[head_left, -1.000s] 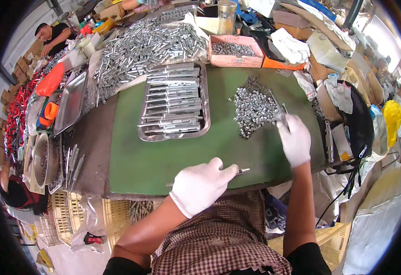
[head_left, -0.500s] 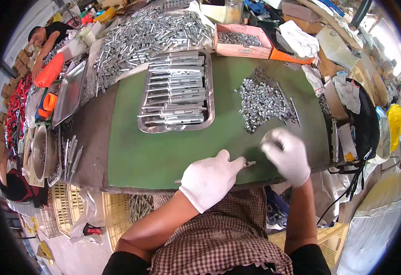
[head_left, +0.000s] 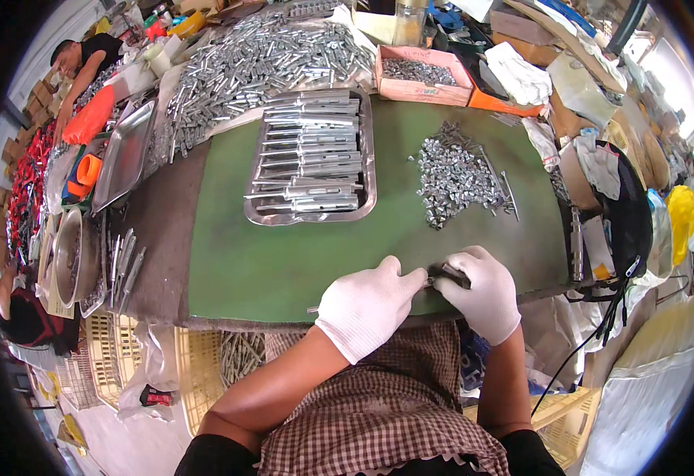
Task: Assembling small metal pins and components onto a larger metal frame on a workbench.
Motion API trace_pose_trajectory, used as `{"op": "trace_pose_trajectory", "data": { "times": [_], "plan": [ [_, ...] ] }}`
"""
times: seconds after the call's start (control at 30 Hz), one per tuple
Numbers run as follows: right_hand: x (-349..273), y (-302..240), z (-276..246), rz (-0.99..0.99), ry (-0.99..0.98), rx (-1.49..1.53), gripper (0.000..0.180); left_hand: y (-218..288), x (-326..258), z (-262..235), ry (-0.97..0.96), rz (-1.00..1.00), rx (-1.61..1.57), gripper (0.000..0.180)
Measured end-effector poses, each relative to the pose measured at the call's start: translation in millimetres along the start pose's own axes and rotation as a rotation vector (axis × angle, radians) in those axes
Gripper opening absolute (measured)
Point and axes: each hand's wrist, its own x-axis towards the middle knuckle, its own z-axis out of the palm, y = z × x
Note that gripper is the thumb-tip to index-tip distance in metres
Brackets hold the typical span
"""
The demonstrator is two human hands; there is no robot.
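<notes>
At the near edge of the green work mat [head_left: 283, 270], my left hand [head_left: 371, 305] wears a white glove and is closed round a slim metal rod [head_left: 313, 309]. One end of the rod sticks out behind the palm. My right hand [head_left: 482, 293], also gloved, is pinched at the rod's other end, touching the left fingertips. Something dark shows at the right fingertips; whether it is a part or stained glove I cannot tell. Beyond my right hand lies a pile of small shiny metal pieces [head_left: 454, 182]. A steel tray [head_left: 368, 190] holds a row of slotted metal tubes [head_left: 315, 170].
A heap of metal tubes [head_left: 268, 59] covers the far side. Behind the small pieces stands a pink box [head_left: 426, 91] of small parts. An empty steel tray [head_left: 125, 159] and a round metal bowl [head_left: 69, 254] are at left. A co-worker [head_left: 85, 67] is at far left.
My right hand has come down and left from near the small-piece pile to meet the rod's end at my left fingertips. My left hand has barely moved.
</notes>
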Motion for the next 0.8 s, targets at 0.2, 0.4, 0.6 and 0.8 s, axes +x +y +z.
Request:
{"op": "trace_pose_trajectory", "data": {
  "times": [0.2, 0.4, 0.6, 0.8],
  "plan": [
    [-1, 6, 2, -0.061, -0.109, -0.050, 0.013, -1, 3, 0, -0.036, -0.008, 0.000, 0.019],
    [8, 15, -14, -0.063, -0.012, 0.081, 0.013, 4, 4, 0, -0.050, -0.022, -0.019, 0.013],
    [56, 60, -24, 0.157, 0.241, -0.245, 0.022, 8, 8, -2, -0.102, -0.026, -0.006, 0.011],
    [72, 66, -18, 0.117, 0.155, -0.467, 0.023, 6, 6, 2, -0.052, 0.001, -0.023, 0.013]
  ]
}}
